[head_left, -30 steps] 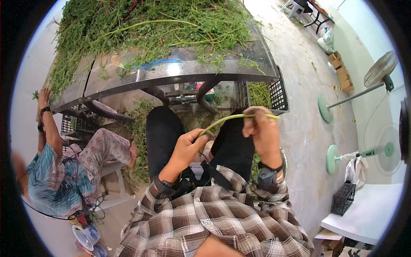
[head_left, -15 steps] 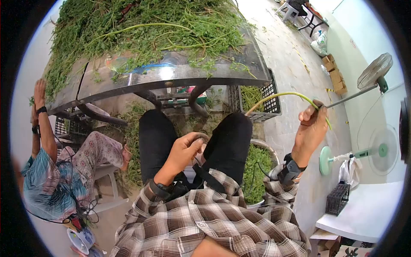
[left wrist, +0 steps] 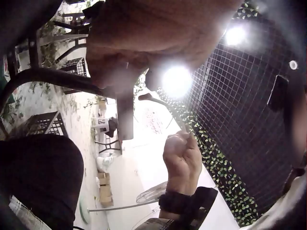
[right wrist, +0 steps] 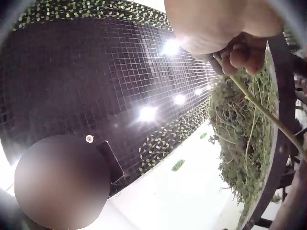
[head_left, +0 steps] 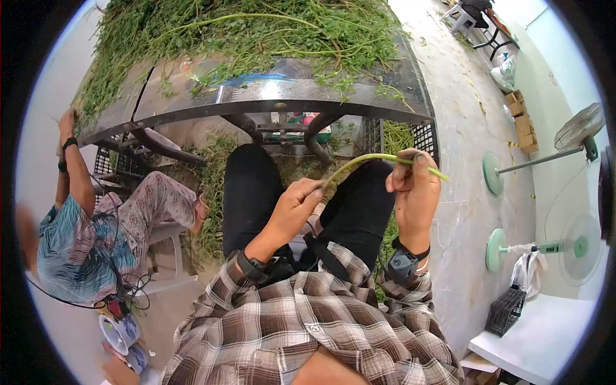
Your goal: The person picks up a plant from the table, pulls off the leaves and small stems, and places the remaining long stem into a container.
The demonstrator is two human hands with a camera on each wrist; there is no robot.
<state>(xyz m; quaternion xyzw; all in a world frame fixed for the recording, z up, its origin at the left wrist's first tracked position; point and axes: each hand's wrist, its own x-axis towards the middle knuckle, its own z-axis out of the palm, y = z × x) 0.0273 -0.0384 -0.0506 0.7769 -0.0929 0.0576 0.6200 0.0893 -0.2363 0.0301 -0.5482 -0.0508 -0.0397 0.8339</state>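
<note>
A long, thin green plant stem (head_left: pixel 362 158), stripped of leaves, arches between my two hands above my knees. My right hand (head_left: pixel 414 192) pinches it near its right end, with a short tip sticking out past the fingers. At the other end, the curled fingertips and thumb of my left hand (head_left: pixel 292 212) meet the stem. From the right wrist view, the stem (right wrist: pixel 261 108) runs down from under the bent fingers. In the left wrist view, the near hand (left wrist: pixel 148 38) covers the top and the stem (left wrist: pixel 168 103) shows beyond it.
In front stands a dark table (head_left: pixel 192 109) heaped with leafy greens (head_left: pixel 256 38). A black crate (head_left: pixel 425 138) of green stems (head_left: pixel 398 136) is below its right corner. Another person (head_left: pixel 83 250) sits at the left. Fans (head_left: pixel 494 173) stand at the right, near a white table (head_left: pixel 532 340).
My right hand first carried the stem out to the right, away from my left hand. Since then it has come back left, and the stem's end is again at my left fingertips.
</note>
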